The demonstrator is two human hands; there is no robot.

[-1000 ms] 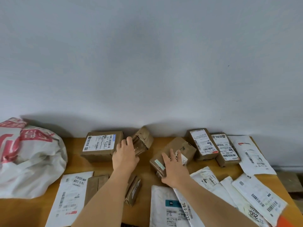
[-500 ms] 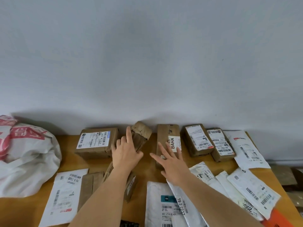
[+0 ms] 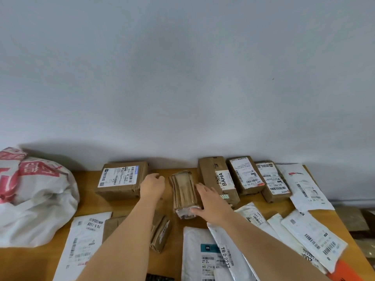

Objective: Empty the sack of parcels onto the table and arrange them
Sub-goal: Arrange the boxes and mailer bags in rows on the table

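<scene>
Head view showed the arranging step in hand, judging by the sack lying slumped and apparently emptied at the left end of the table, while parcels were spread across the wood. A row of brown boxes ran along the wall: a large labelled box on the left, then a crumpled brown paper parcel, then the box marked BAHA and two smaller labelled boxes beyond it. The left hand hovered or rested in the gap between the large box and the paper parcel, fingers loosely bent and holding nothing so far as could be seen. The right hand lay flat with fingers extended against the parcel's right side and near corner, touching it without gripping. The next move probably called for squaring that parcel into line with the boxes, closing the gap on its left without knocking the BAHA box, which sat just beside it. Nearer the person lay flat white mailers, some overlapping at the right, a white envelope at the left, and a small brown packet partly hidden under the left forearm; those would crowd any parcel drawn back toward the table's near edge.
</scene>
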